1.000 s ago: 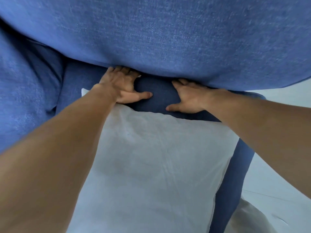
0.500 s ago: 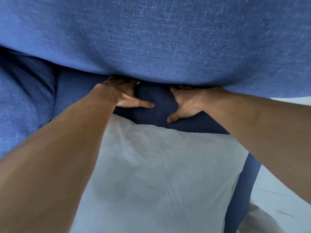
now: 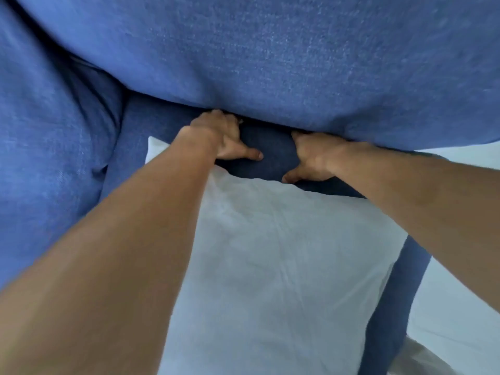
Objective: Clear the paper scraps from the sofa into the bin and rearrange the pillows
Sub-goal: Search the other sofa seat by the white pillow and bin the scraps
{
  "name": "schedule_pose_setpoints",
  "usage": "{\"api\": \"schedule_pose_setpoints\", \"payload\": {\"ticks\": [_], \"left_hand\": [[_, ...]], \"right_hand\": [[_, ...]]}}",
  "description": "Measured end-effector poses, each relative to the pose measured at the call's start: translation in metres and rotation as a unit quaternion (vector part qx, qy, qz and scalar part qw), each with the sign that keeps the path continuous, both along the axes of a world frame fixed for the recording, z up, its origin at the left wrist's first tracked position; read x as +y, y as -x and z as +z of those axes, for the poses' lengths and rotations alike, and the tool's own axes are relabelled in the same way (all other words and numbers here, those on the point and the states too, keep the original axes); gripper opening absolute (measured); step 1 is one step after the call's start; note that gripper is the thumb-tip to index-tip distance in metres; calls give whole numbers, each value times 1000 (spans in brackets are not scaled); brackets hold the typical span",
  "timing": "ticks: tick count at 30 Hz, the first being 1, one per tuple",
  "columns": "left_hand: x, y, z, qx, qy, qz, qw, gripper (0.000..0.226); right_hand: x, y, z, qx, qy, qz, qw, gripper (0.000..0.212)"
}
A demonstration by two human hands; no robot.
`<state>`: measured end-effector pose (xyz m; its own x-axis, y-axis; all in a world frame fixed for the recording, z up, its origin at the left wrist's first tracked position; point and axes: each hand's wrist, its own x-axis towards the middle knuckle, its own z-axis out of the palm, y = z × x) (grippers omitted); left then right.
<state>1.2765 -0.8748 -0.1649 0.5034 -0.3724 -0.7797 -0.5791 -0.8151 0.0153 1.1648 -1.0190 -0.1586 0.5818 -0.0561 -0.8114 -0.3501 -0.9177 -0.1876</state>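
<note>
A large blue cushion (image 3: 270, 55) fills the upper half of the view. Both my hands hold its lower edge. My left hand (image 3: 221, 136) has its fingers tucked out of sight under that edge, and its thumb points right across the dark shaded fabric. My right hand (image 3: 313, 155) grips the same edge a little to the right, thumb pointing down and left. Below my hands a white pillow (image 3: 284, 266) lies flat, its top edge touching both thumbs' area. No paper scraps or bin show.
More blue sofa upholstery (image 3: 48, 131) rises on the left. The sofa's dark blue side (image 3: 392, 307) runs down on the right, next to a pale floor (image 3: 460, 307). A beige thing (image 3: 422, 358) pokes in at the bottom right corner.
The blue cushion's lower edge has come down over my fingers, which showed a second ago. Both hands stay on that edge, and the white pillow has barely shifted.
</note>
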Motion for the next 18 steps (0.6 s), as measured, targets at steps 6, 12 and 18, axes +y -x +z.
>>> {"api": "schedule_pose_setpoints", "payload": {"ticks": [6, 12, 18], "left_hand": [[-12, 30, 34, -39, 42, 47, 997, 45], [6, 48, 67, -59, 71, 168, 981, 34], [1, 70, 118, -109, 126, 265, 950, 35]], "right_hand": [[1, 27, 33, -72, 63, 5, 995, 47], [-2, 37, 67, -50, 42, 58, 996, 30], [-11, 46, 105, -87, 17, 82, 993, 12]]}}
